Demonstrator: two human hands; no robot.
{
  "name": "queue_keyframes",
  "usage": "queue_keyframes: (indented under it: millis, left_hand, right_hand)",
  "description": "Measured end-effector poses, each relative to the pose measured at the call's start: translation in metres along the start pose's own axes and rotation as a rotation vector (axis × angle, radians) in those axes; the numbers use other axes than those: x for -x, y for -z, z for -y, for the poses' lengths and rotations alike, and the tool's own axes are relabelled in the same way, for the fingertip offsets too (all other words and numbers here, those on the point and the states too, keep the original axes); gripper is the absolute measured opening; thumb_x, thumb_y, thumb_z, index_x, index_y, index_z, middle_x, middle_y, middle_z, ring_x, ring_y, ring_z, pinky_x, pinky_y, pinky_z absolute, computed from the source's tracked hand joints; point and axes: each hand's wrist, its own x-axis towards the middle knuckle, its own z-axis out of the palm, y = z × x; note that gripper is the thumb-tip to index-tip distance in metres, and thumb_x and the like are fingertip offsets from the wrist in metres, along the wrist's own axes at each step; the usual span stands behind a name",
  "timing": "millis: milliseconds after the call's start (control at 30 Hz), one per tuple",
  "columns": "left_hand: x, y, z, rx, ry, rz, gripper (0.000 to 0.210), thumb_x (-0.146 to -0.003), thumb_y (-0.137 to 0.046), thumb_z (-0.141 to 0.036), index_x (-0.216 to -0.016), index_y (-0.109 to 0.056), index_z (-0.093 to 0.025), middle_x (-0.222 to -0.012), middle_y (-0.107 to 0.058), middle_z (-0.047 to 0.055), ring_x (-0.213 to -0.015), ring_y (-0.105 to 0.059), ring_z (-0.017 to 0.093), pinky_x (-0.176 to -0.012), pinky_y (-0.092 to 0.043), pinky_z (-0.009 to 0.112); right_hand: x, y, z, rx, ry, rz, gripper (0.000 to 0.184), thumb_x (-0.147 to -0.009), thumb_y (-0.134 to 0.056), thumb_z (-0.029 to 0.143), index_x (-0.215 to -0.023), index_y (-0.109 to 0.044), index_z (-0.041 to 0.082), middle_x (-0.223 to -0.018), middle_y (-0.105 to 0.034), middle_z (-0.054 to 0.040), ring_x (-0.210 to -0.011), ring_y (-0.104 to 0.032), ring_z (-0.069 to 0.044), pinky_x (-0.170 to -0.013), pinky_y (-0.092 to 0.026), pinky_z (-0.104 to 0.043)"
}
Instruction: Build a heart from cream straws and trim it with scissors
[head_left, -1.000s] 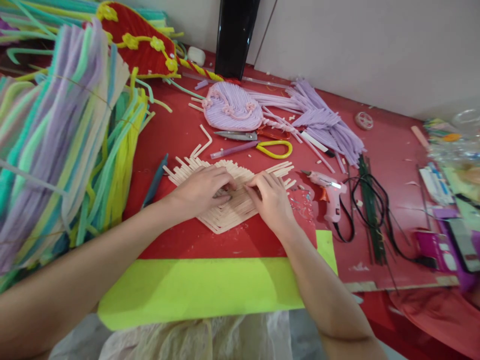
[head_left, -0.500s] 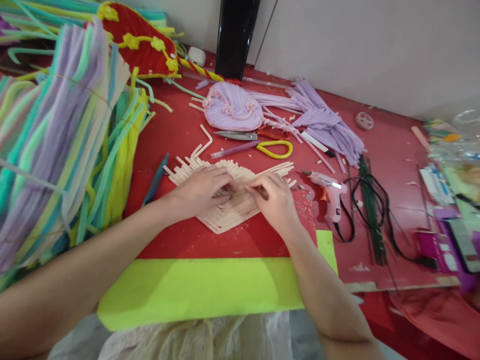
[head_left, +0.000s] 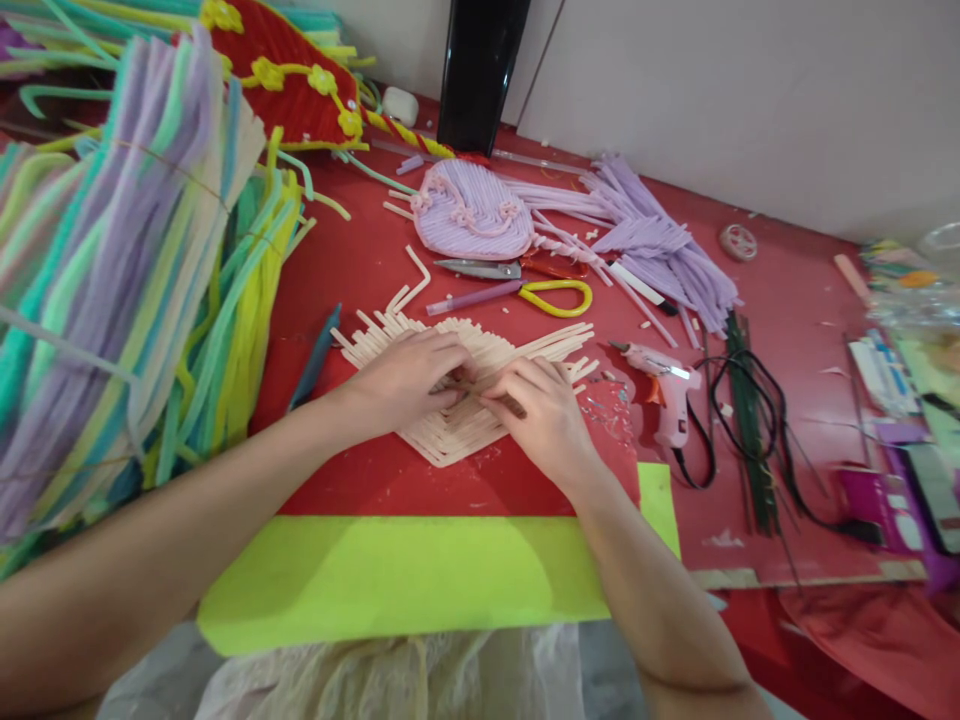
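Observation:
Cream pipe cleaners, laid side by side in nested V rows, form a flat pointed piece point(head_left: 441, 447) on the red table in front of me. My left hand point(head_left: 420, 375) rests over its left part, fingers curled and pinching at the middle. My right hand point(head_left: 541, 410) is closed too, thumb and forefinger pinched on a cream pipe cleaner close to the left fingertips. Loose stem ends point(head_left: 559, 343) stick out past the right hand. The exact spot between the fingertips is partly hidden.
Bundled coloured pipe cleaners point(head_left: 142, 270) crowd the left. Beyond the piece lie scissors point(head_left: 555, 297), a purple pen point(head_left: 472, 298) and a lilac pipe-cleaner fan shape point(head_left: 472, 215). A pink glue gun point(head_left: 667, 385) with a black cord lies right. Lime-green sheet point(head_left: 405, 575) covers the near edge.
My right hand has shifted slightly left, bringing its pinched fingertips nearer to my left hand. My left hand stays nearly where it was. The whole view has shifted a little.

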Motion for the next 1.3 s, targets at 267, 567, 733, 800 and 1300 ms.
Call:
queue_keyframes:
  millis: [267, 567, 733, 800, 1300]
  left_hand:
    - [0.000, 0.000, 0.000, 0.008, -0.001, -0.008, 0.009, -0.080, -0.061, -0.015, -0.088, -0.061, -0.019, -0.092, -0.065, 0.002, -0.090, -0.057, 0.019, -0.077, -0.038, 0.031]
    - [-0.001, 0.000, -0.002, -0.018, 0.022, 0.018, 0.008, -0.080, -0.061, -0.016, -0.088, -0.061, -0.018, -0.094, -0.065, 0.003, -0.091, -0.058, 0.019, -0.078, -0.039, 0.032]
    - [0.001, 0.005, -0.004, 0.021, 0.023, 0.041, 0.011, -0.082, -0.057, -0.013, -0.091, -0.062, -0.018, -0.096, -0.064, 0.003, -0.095, -0.057, 0.019, -0.082, -0.040, 0.031]
    - [0.002, 0.006, -0.004, 0.039, 0.010, 0.046, 0.012, -0.083, -0.058, -0.013, -0.094, -0.062, -0.018, -0.097, -0.065, 0.003, -0.096, -0.056, 0.019, -0.083, -0.041, 0.031]
    - [0.002, 0.006, -0.002, 0.024, 0.009, 0.058, 0.015, -0.082, -0.059, -0.012, -0.096, -0.063, -0.018, -0.101, -0.065, 0.005, -0.098, -0.057, 0.021, -0.087, -0.042, 0.034]
  right_hand:
    - [-0.002, 0.006, 0.006, 0.048, -0.006, 0.065, 0.012, -0.088, -0.064, 0.020, -0.078, -0.058, 0.020, -0.082, -0.062, -0.0004, -0.082, -0.053, -0.018, -0.080, -0.034, -0.032]
    - [-0.001, 0.003, 0.007, 0.043, -0.030, 0.086, 0.012, -0.089, -0.061, 0.018, -0.078, -0.057, 0.020, -0.082, -0.061, -0.0014, -0.082, -0.053, -0.018, -0.079, -0.034, -0.032]
    - [0.002, -0.001, 0.007, 0.002, -0.036, -0.012, 0.013, -0.089, -0.063, 0.020, -0.077, -0.057, 0.020, -0.079, -0.061, 0.0000, -0.079, -0.053, -0.017, -0.079, -0.034, -0.031]
    - [0.003, -0.002, 0.010, -0.001, -0.020, -0.022, 0.014, -0.089, -0.063, 0.020, -0.077, -0.057, 0.020, -0.077, -0.061, 0.0001, -0.078, -0.053, -0.017, -0.078, -0.034, -0.031]
    - [0.001, -0.005, 0.015, -0.021, 0.000, 0.060, 0.012, -0.091, -0.059, 0.018, -0.079, -0.058, 0.020, -0.081, -0.064, -0.0015, -0.082, -0.055, -0.018, -0.078, -0.035, -0.031]
